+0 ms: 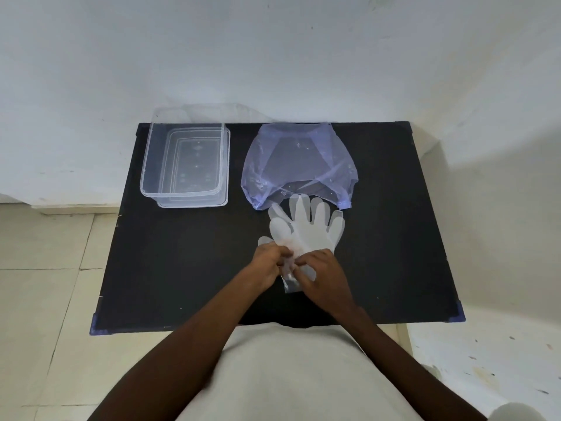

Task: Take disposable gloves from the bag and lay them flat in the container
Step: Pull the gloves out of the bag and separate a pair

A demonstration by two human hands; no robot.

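Clear rectangular plastic container (184,161) far left on black bench (188,253). Left hand (268,262) and right hand (321,276), fingers pinched on cuff of translucent disposable gloves (306,224) at centre. Crumpled blue-tinted plastic bag (299,162) just beyond glove fingertips.

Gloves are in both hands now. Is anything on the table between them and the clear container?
Nothing visible. Both hands, left and right, pinch the gloves at the cuff end; the bare black table lies between them and the container. The bag sits off to the right.
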